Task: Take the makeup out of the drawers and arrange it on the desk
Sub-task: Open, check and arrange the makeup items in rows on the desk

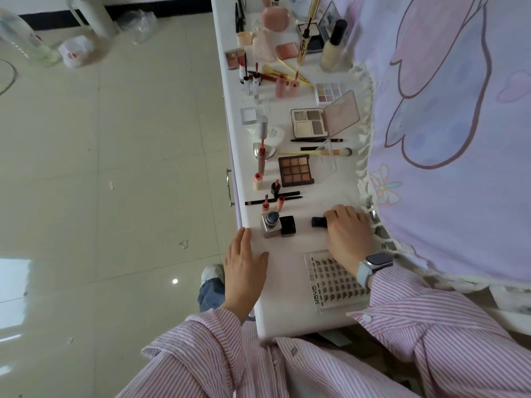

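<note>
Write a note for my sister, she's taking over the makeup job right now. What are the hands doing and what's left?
Left hand: flat and open on the desk edge, holding nothing.
Right hand: gripping a small black tube lying on the desk.
Done: palettes, brushes and lip tints already laid out along the desk; lash tray sits nearest.
Left: set the tube in place. The drawers' insides aren't visible, so check them for more.

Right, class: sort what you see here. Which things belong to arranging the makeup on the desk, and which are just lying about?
Part of the job:
right hand gripping a small black item
left hand resting flat on the desk
brown eyeshadow palette
lash tray
foundation bottle

Lying about:
plastic bags on the floor
purple cloth
</note>
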{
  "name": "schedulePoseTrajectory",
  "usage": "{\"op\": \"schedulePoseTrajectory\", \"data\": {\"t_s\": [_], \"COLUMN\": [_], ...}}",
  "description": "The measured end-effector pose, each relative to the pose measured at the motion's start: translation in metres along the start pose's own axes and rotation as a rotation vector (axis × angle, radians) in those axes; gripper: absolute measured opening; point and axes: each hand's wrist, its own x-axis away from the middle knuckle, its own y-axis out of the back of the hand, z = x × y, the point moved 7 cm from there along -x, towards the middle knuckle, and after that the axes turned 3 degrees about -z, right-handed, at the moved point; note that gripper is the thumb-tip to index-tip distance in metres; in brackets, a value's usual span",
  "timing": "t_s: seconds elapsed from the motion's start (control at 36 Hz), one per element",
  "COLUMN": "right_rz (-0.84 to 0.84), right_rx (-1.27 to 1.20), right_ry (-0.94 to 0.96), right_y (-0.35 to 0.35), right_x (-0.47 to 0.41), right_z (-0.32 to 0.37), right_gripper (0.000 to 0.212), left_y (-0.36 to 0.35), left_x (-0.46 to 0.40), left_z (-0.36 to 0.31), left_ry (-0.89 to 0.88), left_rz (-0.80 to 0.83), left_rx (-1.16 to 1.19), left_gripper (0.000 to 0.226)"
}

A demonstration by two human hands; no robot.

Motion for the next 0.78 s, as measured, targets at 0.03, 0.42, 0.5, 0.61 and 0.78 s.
{"op": "schedulePoseTrajectory", "data": {"t_s": [0.03, 0.42, 0.5, 0.61, 0.78], "right_rz": [-0.001, -0.401, -0.194, 0.286, 0.571], "right_rx": [-0.001, -0.939, -1.042, -1.182, -1.169], "right_ry": [-0.014, -0.069, -0.05, -0.062, -0.005], "right_y": [0.001, 0.051, 0.042, 0.016, -0.002], "right_x": [-0.001, 0.028, 0.034, 0.049, 0.064], "right_z": [0.001, -0.003, 0.005, 0.018, 0.034], "right_gripper": [0.028, 0.035, 0.034, 0.025, 0.013], "left_y": [0.0, 0.045, 0.049, 0.043, 0.01], "left_x": [0.0, 0.008, 0.01, 0.018, 0.038], "left_z": [0.0, -0.018, -0.021, -0.023, -0.028], "left_ry": [0.0, -0.183, -0.218, -0.249, -0.325], "left_rz": [0.0, -0.294, -0.282, -0.174, 0.18], "left_rx": [-0.002, 0.202, 0.238, 0.278, 0.211], "left_gripper": [0.062, 0.026, 0.021, 0.022, 0.046]}}
